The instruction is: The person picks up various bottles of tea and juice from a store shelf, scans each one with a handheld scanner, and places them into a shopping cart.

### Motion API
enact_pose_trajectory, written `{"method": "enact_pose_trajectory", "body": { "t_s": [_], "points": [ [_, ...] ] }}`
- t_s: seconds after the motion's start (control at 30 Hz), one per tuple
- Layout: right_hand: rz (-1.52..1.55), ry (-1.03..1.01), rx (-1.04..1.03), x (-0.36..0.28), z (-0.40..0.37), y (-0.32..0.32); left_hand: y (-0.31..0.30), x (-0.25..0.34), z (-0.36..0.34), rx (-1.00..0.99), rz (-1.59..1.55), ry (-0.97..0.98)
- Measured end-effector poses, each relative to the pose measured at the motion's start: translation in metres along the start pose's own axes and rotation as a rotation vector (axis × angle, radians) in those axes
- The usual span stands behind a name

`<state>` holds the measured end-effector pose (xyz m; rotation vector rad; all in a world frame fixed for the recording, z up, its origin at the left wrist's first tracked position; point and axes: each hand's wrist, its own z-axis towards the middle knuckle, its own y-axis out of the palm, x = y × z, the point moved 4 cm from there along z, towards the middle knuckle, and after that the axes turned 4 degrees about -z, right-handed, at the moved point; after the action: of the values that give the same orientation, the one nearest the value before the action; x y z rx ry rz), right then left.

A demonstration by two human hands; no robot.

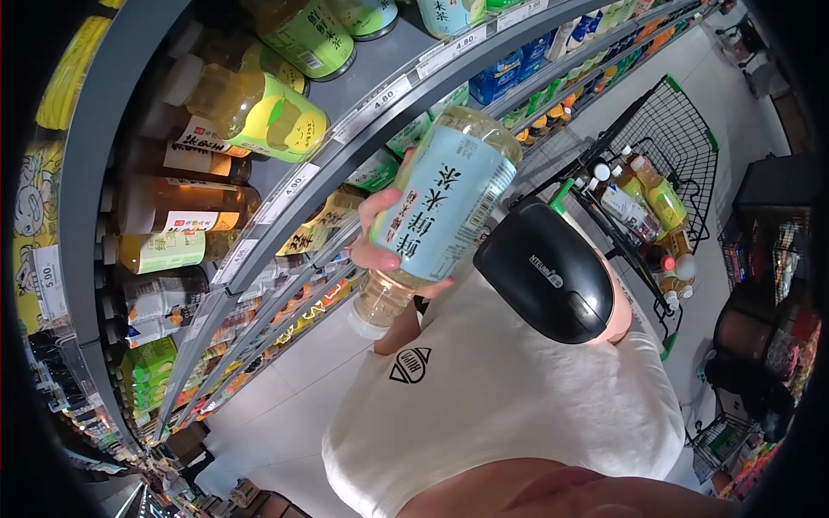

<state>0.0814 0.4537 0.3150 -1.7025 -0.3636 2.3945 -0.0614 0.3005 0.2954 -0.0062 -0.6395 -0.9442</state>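
A clear plastic drink bottle (449,190) with a pale blue label and dark Chinese characters is gripped in my left hand (377,231). It is tilted, its white cap at the lower left and its base at the upper right. The fingers wrap its side; part of the hand is hidden behind it. To its right, a black handheld barcode scanner (548,272) is held in front of my white shirt (501,388). My right hand (618,321) is closed on the scanner, mostly hidden beneath it. Bottle and scanner are close but apart.
Shelves of drinks curve along the left and top, with price tags (382,107) on the edge. A yellow-labelled bottle (281,116) lies on the nearest shelf. At right stands a wire shopping cart (661,121) with several bottles. Tiled floor (259,410) shows below.
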Motion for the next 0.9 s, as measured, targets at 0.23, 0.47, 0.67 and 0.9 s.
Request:
{"method": "enact_pose_trajectory", "body": {
  "t_s": [0.23,0.47,0.67,0.9],
  "points": [
    [0.069,0.004,0.025,-0.007,-0.007,-0.01,0.001,0.004,0.0,0.009,0.094,0.032],
    [-0.078,0.036,0.097,-0.011,-0.045,-0.013,0.012,0.008,0.005,-0.113,0.174,-0.093],
    [-0.222,0.075,0.127,-0.019,-0.054,-0.006,0.025,0.007,0.012,0.074,0.038,0.033],
    [-0.385,0.108,0.188,-0.016,-0.039,0.006,0.033,0.011,0.014,0.061,0.08,0.046]
  ]
}}
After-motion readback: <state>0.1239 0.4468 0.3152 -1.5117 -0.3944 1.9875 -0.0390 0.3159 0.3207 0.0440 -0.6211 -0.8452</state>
